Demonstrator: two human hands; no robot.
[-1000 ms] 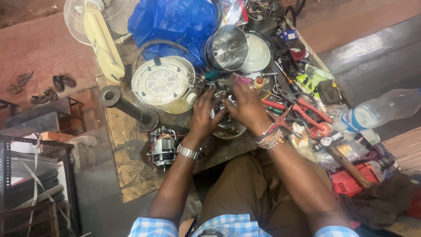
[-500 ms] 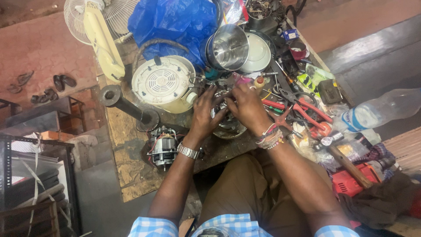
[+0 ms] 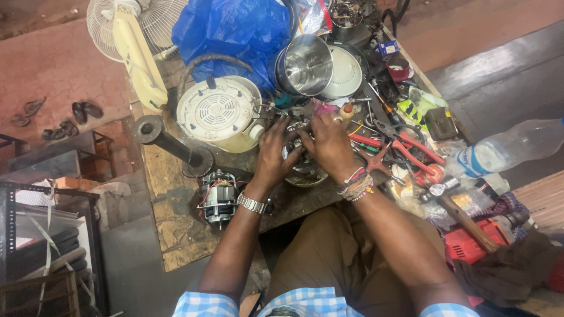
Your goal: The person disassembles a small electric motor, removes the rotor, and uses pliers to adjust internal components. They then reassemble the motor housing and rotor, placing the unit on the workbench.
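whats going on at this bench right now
A person seated at a cluttered workbench has both hands on a round metal part in the middle. The left hand grips its near-left side, and the right hand covers the top. A bare electric motor sits to the left, a cream round appliance housing behind it, and red-handled pliers lie to the right.

left hand (image 3: 273, 151) fingers now slightly higher on metal part (image 3: 302, 167)

Shiny steel pot (image 3: 305, 66), glossy blue plastic bag (image 3: 235, 29), prob. rough wood bench (image 3: 170, 194).
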